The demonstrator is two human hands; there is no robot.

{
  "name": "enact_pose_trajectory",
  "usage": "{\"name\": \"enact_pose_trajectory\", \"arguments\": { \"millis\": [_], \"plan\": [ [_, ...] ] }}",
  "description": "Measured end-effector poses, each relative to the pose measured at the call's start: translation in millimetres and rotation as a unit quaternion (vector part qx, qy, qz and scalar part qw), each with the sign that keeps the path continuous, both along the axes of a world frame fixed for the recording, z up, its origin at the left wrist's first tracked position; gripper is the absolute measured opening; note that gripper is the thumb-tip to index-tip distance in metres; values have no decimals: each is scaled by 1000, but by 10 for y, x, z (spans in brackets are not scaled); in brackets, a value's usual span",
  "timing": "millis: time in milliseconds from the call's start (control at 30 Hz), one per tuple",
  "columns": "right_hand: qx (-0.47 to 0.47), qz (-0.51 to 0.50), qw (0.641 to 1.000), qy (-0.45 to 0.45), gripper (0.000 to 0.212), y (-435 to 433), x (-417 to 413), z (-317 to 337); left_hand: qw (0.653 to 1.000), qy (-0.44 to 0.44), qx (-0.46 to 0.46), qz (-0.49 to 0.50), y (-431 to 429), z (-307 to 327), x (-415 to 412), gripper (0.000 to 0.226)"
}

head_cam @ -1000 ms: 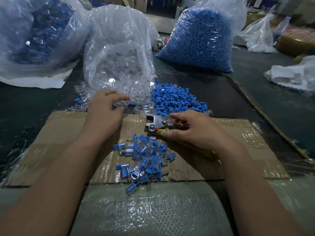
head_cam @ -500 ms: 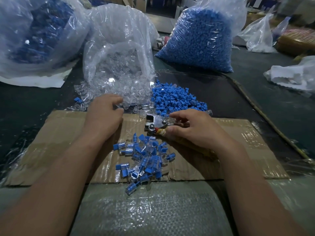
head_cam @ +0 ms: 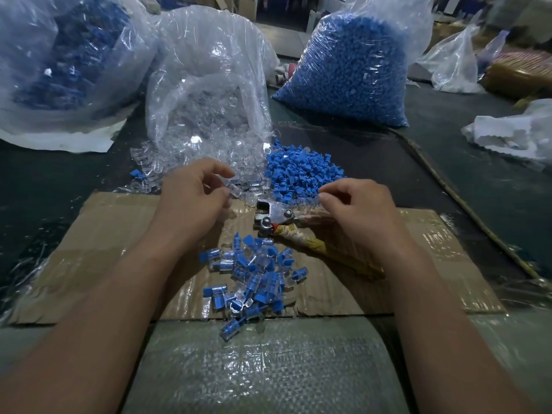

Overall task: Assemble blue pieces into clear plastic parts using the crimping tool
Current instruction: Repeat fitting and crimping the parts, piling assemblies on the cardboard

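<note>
Left hand (head_cam: 191,201) is curled at the edge of the spilled clear stock, thumb and fingers closing on one clear part (head_cam: 236,191). Right hand (head_cam: 358,213) is also curled, fingertips at the near edge of the blue pieces (head_cam: 298,171). Whether it has one pinched, I cannot tell, because the fingers cover the spot. The tool (head_cam: 274,215) lies on the cardboard (head_cam: 104,234) between the hands, metal head pointing left and wrapped handle running under the right wrist.

On handling, these look like featherweight, hard, glossy mouldings, likely slippery and quick to skitter off. I'd pinch a clear part by its flat sides and leave the open end free for the blue piece. The tool is the only heavy thing here, rigid metal, and the place to grip it is the taped handle, well back from the head.

Several things are hard to read. The clear parts blur into the clear bag (head_cam: 209,100) behind them, so single pieces barely separate. The tool's second handle is smeared beneath the right fingers, so contact there is uncertain. Finished pieces (head_cam: 254,276) sit heaped near the cardboard's front edge, overlapping too much to count. The bag at far left is cut off.
</note>
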State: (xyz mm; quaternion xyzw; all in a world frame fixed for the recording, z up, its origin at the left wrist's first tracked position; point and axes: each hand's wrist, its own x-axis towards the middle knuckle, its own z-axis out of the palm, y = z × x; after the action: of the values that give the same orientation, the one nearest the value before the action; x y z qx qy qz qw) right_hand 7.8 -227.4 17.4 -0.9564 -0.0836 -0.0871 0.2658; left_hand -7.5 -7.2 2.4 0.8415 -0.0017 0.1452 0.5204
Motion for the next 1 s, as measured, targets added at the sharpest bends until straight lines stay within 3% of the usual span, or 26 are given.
{"name": "enact_pose_trajectory", "arguments": {
  "millis": [300,500,633,833,1000],
  "plan": [
    [43,-94,994,-31,16,-95,79,-30,992,38,-119,-23,4,9,-42,25],
    [-9,-93,996,11,23,-66,173,-98,990,57,-131,-21,-18,38,-53,22],
    [-75,-80,992,68,27,-75,214,-129,996,35,-76,-27,-26,29,-72,22],
    [-42,-78,993,73,2,-80,207,-114,997,14,-73,-26,-23,22,-79,8],
    [-38,-56,995,73,8,-65,200,-99,991,46,-122,-40,-22,13,-84,6]
  ]
}}
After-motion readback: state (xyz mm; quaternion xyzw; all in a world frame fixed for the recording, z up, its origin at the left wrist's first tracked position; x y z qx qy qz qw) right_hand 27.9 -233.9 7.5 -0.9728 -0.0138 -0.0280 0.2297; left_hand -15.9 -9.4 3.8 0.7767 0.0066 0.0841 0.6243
